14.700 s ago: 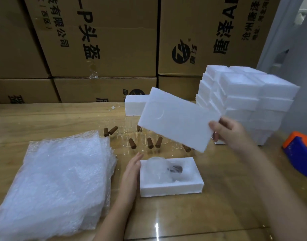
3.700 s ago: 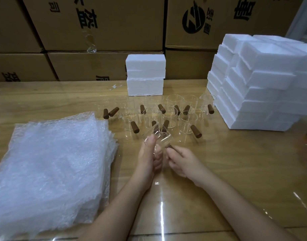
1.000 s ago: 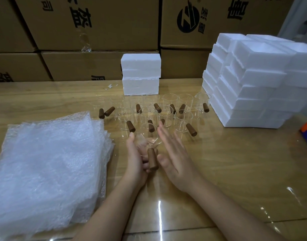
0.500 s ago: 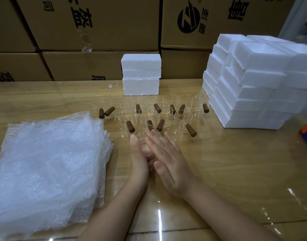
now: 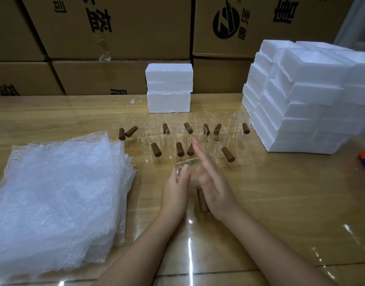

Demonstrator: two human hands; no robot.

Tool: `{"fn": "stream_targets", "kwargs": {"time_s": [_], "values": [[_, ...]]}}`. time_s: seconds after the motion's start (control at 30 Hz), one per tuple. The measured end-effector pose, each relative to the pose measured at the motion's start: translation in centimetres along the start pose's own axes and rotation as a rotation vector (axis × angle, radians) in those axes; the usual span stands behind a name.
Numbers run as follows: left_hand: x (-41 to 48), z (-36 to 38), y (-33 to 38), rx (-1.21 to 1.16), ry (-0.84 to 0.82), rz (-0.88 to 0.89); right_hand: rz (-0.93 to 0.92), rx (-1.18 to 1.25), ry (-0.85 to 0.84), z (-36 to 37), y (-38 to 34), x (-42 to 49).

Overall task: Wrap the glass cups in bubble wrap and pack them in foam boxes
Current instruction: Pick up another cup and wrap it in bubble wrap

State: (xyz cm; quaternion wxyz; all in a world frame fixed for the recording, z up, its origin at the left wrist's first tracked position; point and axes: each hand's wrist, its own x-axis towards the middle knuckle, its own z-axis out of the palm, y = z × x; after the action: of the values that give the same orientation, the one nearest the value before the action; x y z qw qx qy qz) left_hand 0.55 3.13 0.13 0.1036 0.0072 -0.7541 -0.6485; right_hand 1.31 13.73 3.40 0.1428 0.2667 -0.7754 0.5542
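Head view. My left hand (image 5: 175, 193) grips the glass cup (image 5: 187, 163), thumb up at the rim, fingers round the far side I think. My right hand (image 5: 216, 186) is flat, fingers straight, palm against the cup's other side and holding nothing itself. The cup sits between my palms just above the desk (image 5: 280, 193), unwrapped, its brown handle (image 5: 202, 200) pointing back at me.

Risks:
- Bare glass is slick. A flat palm gives no real hold, so if my left grip eases the cup likely drops onto the hard desk and chips.
- The handle looks like the heavy end, so it could swing the cup round in my grip.
- My right fingertips are right beside the front row of the other cups (image 5: 217, 147). A push forward could knock one into its neighbours.
- The bubble wrap pile (image 5: 59, 195) is off to my left, so fetching a sheet means holding the cup one-handed.
- The foam box stack (image 5: 301, 104) is well apart, no worry there.
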Motion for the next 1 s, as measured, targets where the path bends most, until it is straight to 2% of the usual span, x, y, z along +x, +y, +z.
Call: {"fn": "stream_targets", "kwargs": {"time_s": [0.3, 0.43, 0.53, 0.7, 0.83, 1.0], "values": [[-0.1, -0.8, 0.9, -0.372, 0.005, -0.088, 0.13, 0.03, -0.098, 0.6, 0.5, -0.6], [0.1, -1.3, 0.6, -0.437, 0.109, -0.188, 0.088, -0.028, -0.148, 1.3, 0.6, -1.1], [0.2, -1.4, 0.5, -0.478, 0.154, -0.173, 0.044, -0.096, -0.156, 1.7, 0.4, -1.3], [0.3, -1.5, 0.3, -0.508, 0.156, -0.178, -0.123, -0.195, -0.153, 1.8, -0.4, -1.7], [0.5, -1.2, 0.1, -0.387, 0.128, -0.022, -0.246, -0.227, -0.11, 1.8, -0.7, -1.7], [0.1, -0.6, 0.4, -0.328, 0.087, 0.013, -0.217, -0.149, -0.07, 1.3, -0.7, -1.4]]}}
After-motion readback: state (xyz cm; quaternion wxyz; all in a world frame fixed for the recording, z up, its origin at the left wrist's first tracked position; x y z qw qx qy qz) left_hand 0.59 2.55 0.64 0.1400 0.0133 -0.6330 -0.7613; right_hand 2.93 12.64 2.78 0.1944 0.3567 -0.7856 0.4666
